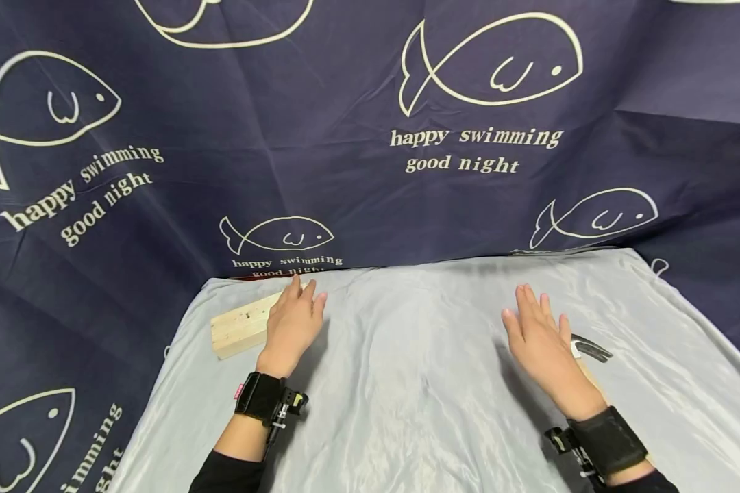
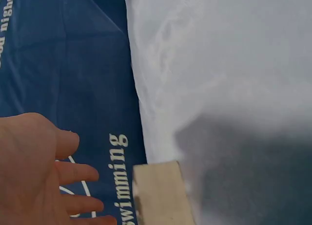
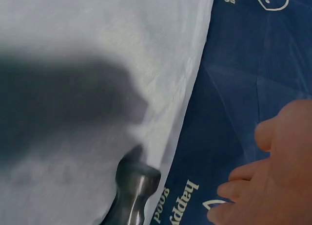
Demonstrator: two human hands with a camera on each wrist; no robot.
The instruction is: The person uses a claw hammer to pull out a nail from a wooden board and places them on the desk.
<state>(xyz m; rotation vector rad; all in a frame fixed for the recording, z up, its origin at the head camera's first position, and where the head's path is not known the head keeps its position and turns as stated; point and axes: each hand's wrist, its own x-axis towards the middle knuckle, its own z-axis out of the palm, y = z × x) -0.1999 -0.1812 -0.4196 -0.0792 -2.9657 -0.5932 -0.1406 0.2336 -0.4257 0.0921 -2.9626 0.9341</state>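
A pale wooden block (image 1: 240,327) with a few dark marks on top lies at the table's far left. My left hand (image 1: 294,320) is over its right end, fingers extended, and hides that part. In the left wrist view the hand (image 2: 34,171) appears apart from the block (image 2: 163,196). On the right side lies a claw hammer (image 1: 592,348), its dark claw and a bit of pale handle visible. My right hand (image 1: 543,346) is above it with fingers extended and covers the rest. The right wrist view shows the hammer's metal head (image 3: 134,186) beside the hand (image 3: 278,171), apart from it.
A shiny light-grey cloth (image 1: 407,383) with creases covers the table. Behind and to the left hangs a dark blue curtain (image 1: 345,171) with white fish outlines and lettering. Each wrist wears a black strap (image 1: 262,398) with a small camera mount.
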